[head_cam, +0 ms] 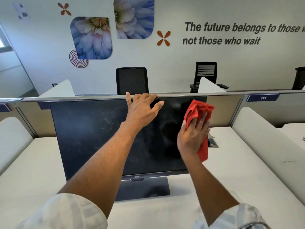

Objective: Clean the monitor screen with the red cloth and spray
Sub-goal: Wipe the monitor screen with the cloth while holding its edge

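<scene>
A black monitor (pixel 92 134) stands on a white desk, its dark screen off and streaked with dusty smears on the left half. My left hand (pixel 142 109) rests on the monitor's top edge, fingers spread over it. My right hand (pixel 193 134) presses a crumpled red cloth (pixel 198 109) flat against the right part of the screen. The cloth sticks out above and below the hand. No spray bottle is in view.
The monitor's grey base (pixel 143 187) sits on the white desk (pixel 33 171). A low partition (pixel 247 95) runs behind the screen. Curved white dividers (pixel 264 133) flank the desk. Black office chairs (pixel 132 80) stand beyond the partition. A cable port (pixel 212 144) lies right of the monitor.
</scene>
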`<control>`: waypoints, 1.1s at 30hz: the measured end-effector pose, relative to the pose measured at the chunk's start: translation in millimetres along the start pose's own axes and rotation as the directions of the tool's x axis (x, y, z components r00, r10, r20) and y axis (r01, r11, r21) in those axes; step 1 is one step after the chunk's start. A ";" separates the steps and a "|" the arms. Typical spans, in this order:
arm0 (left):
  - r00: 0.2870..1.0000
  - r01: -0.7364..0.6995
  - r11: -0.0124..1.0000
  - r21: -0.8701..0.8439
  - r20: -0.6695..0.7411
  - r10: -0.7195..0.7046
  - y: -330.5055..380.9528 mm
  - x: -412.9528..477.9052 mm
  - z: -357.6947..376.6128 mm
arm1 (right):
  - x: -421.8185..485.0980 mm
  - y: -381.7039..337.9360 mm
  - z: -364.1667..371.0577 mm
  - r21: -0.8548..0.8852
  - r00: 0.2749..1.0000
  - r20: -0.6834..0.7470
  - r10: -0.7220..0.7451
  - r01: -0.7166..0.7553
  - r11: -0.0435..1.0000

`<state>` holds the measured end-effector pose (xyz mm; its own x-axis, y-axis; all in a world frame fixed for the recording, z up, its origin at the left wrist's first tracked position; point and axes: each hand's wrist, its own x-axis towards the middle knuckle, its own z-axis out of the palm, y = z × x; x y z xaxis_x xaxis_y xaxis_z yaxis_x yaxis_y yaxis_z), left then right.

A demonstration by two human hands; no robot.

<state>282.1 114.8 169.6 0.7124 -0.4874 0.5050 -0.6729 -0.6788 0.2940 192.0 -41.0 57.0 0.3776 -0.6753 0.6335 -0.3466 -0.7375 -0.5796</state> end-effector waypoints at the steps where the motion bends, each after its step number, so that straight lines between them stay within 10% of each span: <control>1: 1.000 0.000 1.000 0.000 -0.001 0.000 -0.2 0.1 -0.3 | 17.2 -6.0 -2.9 0.007 1.000 -0.014 -0.026 0.026 1.000; 11: 1.000 0.006 1.000 0.020 -0.002 -0.006 1.9 1.3 0.5 | 16.5 2.2 1.3 -0.001 0.996 -0.043 -0.081 0.081 0.997; 30: 1.000 -0.003 1.000 0.006 0.000 0.003 2.0 -1.7 -2.6 | -155.4 41.4 15.9 -0.102 0.837 0.228 0.498 -0.488 0.867; 33: 1.000 0.003 1.000 0.010 0.001 -0.003 1.0 -1.2 -2.2 | -163.6 32.1 15.7 -0.151 0.866 0.270 0.421 -0.394 0.907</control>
<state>280.1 115.9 171.1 0.7147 -0.4853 0.5036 -0.6685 -0.6858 0.2878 132.5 45.8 -73.3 0.4124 -0.8957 0.1660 -0.5925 -0.4022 -0.6980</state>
